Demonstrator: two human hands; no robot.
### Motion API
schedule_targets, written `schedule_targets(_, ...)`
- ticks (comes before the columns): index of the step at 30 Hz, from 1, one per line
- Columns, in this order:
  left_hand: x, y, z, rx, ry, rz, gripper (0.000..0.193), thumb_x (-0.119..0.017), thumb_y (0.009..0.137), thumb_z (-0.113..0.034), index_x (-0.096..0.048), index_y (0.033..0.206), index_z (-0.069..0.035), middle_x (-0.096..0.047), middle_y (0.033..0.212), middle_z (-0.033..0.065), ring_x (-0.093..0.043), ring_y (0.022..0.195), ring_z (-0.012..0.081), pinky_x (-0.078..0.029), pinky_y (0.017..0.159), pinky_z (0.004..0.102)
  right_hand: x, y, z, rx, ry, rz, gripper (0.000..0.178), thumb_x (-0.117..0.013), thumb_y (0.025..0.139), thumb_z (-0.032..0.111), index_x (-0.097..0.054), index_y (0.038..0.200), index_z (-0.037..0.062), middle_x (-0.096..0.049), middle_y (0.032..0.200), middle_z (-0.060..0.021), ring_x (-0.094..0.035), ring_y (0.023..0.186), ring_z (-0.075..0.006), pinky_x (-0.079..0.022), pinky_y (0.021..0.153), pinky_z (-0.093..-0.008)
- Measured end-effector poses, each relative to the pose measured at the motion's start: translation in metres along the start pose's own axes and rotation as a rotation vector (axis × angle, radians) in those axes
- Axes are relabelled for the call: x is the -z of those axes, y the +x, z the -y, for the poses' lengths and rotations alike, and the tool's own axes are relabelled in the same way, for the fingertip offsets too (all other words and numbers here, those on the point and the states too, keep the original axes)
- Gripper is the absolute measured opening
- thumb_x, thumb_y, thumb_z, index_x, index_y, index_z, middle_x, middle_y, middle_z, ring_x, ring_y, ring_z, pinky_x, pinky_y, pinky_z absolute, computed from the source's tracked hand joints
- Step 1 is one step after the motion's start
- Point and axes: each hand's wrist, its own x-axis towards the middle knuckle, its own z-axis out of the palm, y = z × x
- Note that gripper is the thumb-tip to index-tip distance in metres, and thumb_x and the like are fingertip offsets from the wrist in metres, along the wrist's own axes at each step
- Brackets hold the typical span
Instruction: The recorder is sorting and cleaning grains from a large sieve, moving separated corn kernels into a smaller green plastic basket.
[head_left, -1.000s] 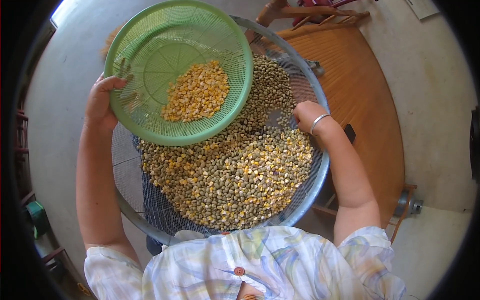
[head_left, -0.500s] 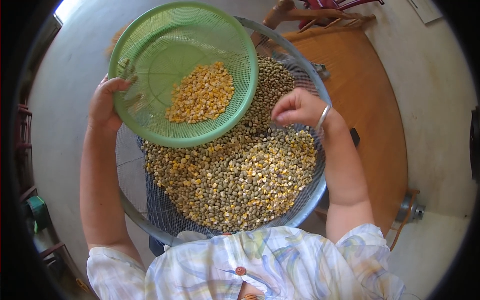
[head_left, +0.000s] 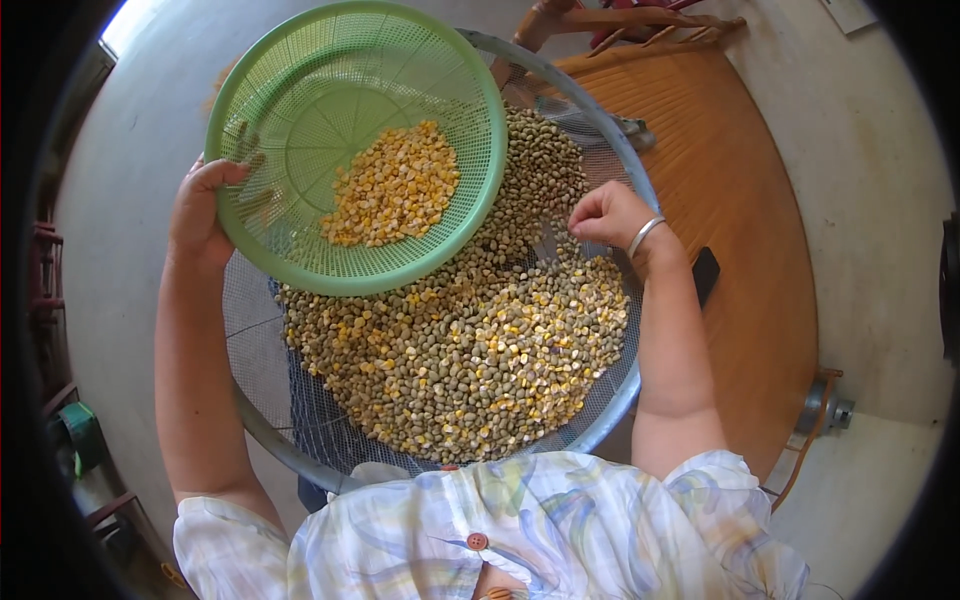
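My left hand (head_left: 200, 212) grips the near-left rim of a green plastic colander (head_left: 265, 262), thumb over the edge, fingers showing through the mesh underneath. The colander is held tilted above a large round mesh sieve (head_left: 625, 150). Yellow corn kernels (head_left: 395, 185) lie in a heap inside it. Across the sieve spread grey-green beans (head_left: 545, 165), with yellow and whitish kernels mixed among them in the near part. My right hand (head_left: 612, 215), a silver bangle on its wrist, hovers over the right side of the sieve with fingertips pinched together; whether something small is between them is hidden.
A wooden table (head_left: 735, 210) stands at the right, with a dark phone-like object (head_left: 706, 275) on its near-left edge. Behind the sieve is a wooden chair part (head_left: 640, 18). A metal cylinder (head_left: 825, 412) sits at the table's lower right. Dark red furniture lines the left edge.
My right hand has shifted slightly right and drawn its fingers closer together. The colander and my left hand have moved a little to the left.
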Motion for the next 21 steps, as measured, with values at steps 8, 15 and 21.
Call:
schedule_targets(8, -0.005, -0.004, -0.002, -0.014, -0.005, -0.023, 0.047, -0.046, 0.071, 0.0, -0.036, 0.117, 0.004, -0.05, 0.095, 0.017, -0.057, 0.077, 0.0224, -0.054, 0.063, 0.0333, -0.02, 0.006, 0.041, -0.055, -0.439, 0.033, 0.013, -0.067, 0.061, 0.009, -0.067, 0.072, 0.0036, -0.063, 0.069, -0.0117, -0.061, 0.063, -0.0211, -0.049, 0.061, -0.0313)
schedule_targets(15, -0.007, -0.006, -0.003, -0.027, 0.0, -0.003, 0.047, -0.046, 0.072, 0.0, -0.035, 0.118, 0.005, -0.05, 0.096, 0.0188, -0.057, 0.076, 0.0218, -0.054, 0.064, 0.0333, -0.024, 0.006, 0.046, -0.12, -0.566, 0.038, 0.011, -0.063, 0.062, 0.011, -0.066, 0.072, 0.008, -0.063, 0.079, -0.0123, -0.061, 0.071, -0.0278, -0.049, 0.068, -0.0354)
schedule_targets(21, 0.0, -0.001, 0.002, -0.025, 0.028, -0.021, 0.044, -0.046, 0.072, -0.001, -0.036, 0.115, 0.005, -0.051, 0.095, 0.0193, -0.058, 0.077, 0.0226, -0.054, 0.064, 0.0334, -0.009, -0.013, 0.075, 0.141, 0.767, -0.06, 0.009, -0.064, 0.068, 0.007, -0.065, 0.074, 0.0008, -0.063, 0.069, -0.0088, -0.058, 0.058, -0.0131, -0.047, 0.052, -0.0265)
